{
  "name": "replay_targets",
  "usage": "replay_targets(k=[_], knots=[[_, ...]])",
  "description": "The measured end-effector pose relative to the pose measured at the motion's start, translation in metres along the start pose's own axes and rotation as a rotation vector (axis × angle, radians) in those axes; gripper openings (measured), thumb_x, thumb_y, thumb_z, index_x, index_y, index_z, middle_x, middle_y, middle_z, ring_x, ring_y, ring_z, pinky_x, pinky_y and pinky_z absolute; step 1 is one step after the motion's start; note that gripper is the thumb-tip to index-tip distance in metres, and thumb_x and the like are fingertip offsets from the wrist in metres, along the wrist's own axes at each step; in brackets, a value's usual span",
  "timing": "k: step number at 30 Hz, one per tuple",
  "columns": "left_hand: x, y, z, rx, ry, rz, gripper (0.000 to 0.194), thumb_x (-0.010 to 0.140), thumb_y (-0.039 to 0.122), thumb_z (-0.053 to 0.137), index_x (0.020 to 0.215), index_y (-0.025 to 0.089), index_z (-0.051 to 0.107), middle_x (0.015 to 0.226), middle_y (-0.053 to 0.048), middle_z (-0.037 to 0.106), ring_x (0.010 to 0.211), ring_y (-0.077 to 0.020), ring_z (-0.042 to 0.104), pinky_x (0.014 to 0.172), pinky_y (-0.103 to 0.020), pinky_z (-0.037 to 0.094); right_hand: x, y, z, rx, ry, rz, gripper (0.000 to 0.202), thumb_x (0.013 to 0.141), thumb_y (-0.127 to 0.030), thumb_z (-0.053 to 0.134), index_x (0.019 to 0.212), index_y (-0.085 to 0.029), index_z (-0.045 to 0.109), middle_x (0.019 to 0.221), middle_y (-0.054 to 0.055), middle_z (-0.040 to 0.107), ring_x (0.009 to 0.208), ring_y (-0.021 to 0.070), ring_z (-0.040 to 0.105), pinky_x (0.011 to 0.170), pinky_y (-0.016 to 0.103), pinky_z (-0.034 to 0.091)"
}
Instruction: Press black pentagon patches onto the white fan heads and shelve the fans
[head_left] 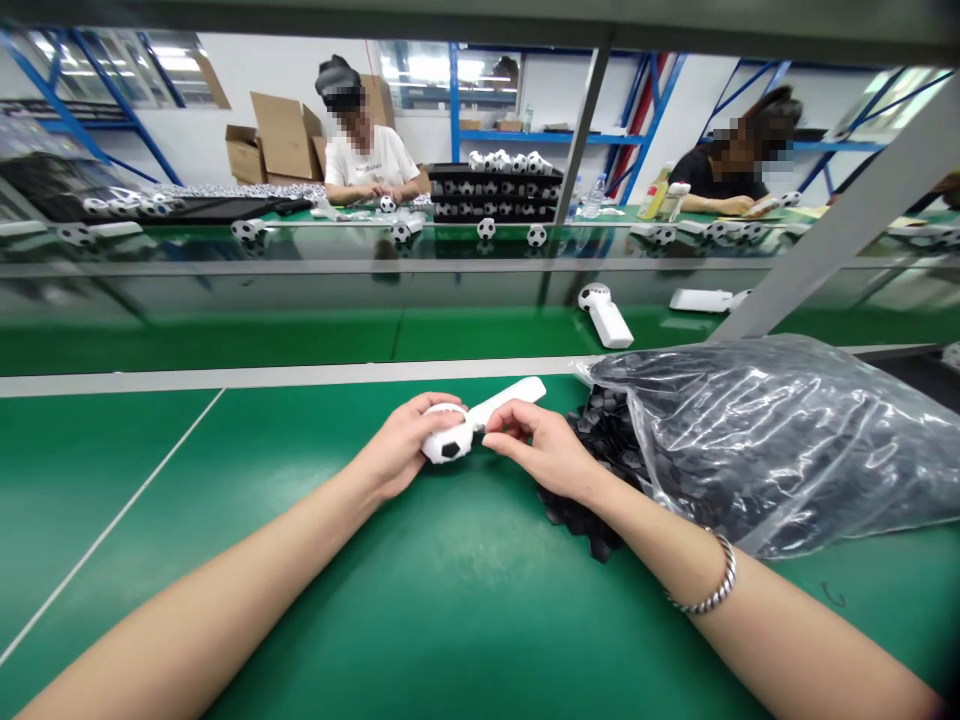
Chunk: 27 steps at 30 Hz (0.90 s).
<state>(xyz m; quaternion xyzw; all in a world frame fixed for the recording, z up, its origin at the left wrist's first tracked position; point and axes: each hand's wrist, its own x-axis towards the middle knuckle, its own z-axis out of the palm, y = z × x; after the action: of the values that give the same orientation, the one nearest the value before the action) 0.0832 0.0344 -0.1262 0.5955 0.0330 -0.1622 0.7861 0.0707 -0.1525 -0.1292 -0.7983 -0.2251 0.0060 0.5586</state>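
My left hand [405, 440] is wrapped around the round head of a white soccer-ball device [450, 447], which has a black pentagon patch facing me. The device's flat white handle [510, 399] points away to the upper right. Close to the neck between ball and handle, my right hand [532, 440] has its thumb and forefinger pinched together. A dark speck shows at those fingertips, too small to make out. Under and beside my right wrist lies a pile of black pentagon pieces [600, 430], spilling from a clear plastic bag [795, 450].
Beyond the green table [420, 600] runs a green conveyor belt [300, 335] carrying a similar white device [606, 315]. A slanted grey post [840, 190] rises at the right. Two co-workers sit across, near stacked black trays [491, 190] of ball heads.
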Motion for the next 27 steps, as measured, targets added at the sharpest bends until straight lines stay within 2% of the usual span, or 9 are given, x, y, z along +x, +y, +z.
replay_targets(k=[3,6,9,14,19,24,27], knots=[[0.013,0.009,-0.015,-0.282,0.059,-0.131,0.02,0.079,0.03,0.052,0.09,0.013,0.055,0.091,-0.009,0.061,0.079,-0.0193,0.061,0.066,-0.031,0.052,-0.002,0.002,-0.001,-0.094,-0.009,0.007,0.007,0.08,-0.022,0.056,0.078,-0.016,0.055,0.072,-0.002,0.054,0.061,0.0096,0.047,0.058,0.021,0.039],[0.019,0.013,-0.027,-0.594,0.017,-0.218,0.036,0.087,0.042,0.038,0.102,0.013,0.052,0.101,-0.013,0.059,0.092,-0.0243,0.06,0.069,-0.034,0.054,-0.005,0.005,-0.002,-0.141,-0.043,0.02,0.006,0.081,-0.021,0.055,0.077,-0.017,0.056,0.073,-0.001,0.055,0.062,0.0104,0.048,0.057,0.021,0.038],[0.019,0.012,-0.032,-0.75,-0.031,-0.196,0.049,0.087,0.05,0.034,0.11,0.009,0.05,0.104,-0.016,0.058,0.099,-0.0263,0.057,0.072,-0.034,0.054,-0.008,0.006,-0.001,-0.168,-0.084,0.009,0.007,0.082,-0.02,0.054,0.075,-0.017,0.056,0.074,-0.001,0.056,0.065,0.0117,0.05,0.059,0.022,0.039],[0.018,0.013,-0.031,-0.77,-0.053,-0.166,0.034,0.085,0.04,0.045,0.105,0.013,0.053,0.101,-0.012,0.059,0.099,-0.0253,0.058,0.07,-0.03,0.056,-0.011,0.007,0.0,-0.21,-0.151,0.001,0.008,0.082,-0.021,0.054,0.075,-0.019,0.056,0.075,-0.001,0.056,0.067,0.0134,0.051,0.061,0.024,0.039],[0.02,0.019,-0.036,-0.749,0.013,-0.087,0.023,0.083,0.027,0.05,0.103,0.016,0.051,0.103,-0.01,0.058,0.092,-0.022,0.06,0.067,-0.027,0.056,-0.013,0.007,-0.002,-0.255,-0.176,-0.01,0.009,0.083,-0.02,0.053,0.074,-0.02,0.055,0.075,0.0,0.056,0.067,0.0142,0.051,0.06,0.025,0.039],[0.023,0.023,-0.047,-0.75,0.033,-0.015,0.026,0.085,0.029,0.045,0.108,0.017,0.046,0.103,-0.009,0.058,0.091,-0.0187,0.06,0.072,-0.027,0.055,-0.015,0.009,-0.001,-0.273,-0.195,-0.008,0.011,0.084,-0.021,0.052,0.074,-0.02,0.054,0.074,-0.001,0.055,0.066,0.0142,0.051,0.059,0.026,0.04],[0.022,0.023,-0.049,-0.709,0.001,-0.042,0.027,0.084,0.034,0.044,0.103,0.016,0.048,0.093,-0.009,0.061,0.081,-0.0174,0.062,0.067,-0.026,0.055,-0.014,0.011,-0.001,-0.283,-0.17,-0.043,0.004,0.084,-0.022,0.052,0.081,-0.021,0.054,0.08,0.001,0.055,0.07,0.015,0.052,0.061,0.026,0.043]])
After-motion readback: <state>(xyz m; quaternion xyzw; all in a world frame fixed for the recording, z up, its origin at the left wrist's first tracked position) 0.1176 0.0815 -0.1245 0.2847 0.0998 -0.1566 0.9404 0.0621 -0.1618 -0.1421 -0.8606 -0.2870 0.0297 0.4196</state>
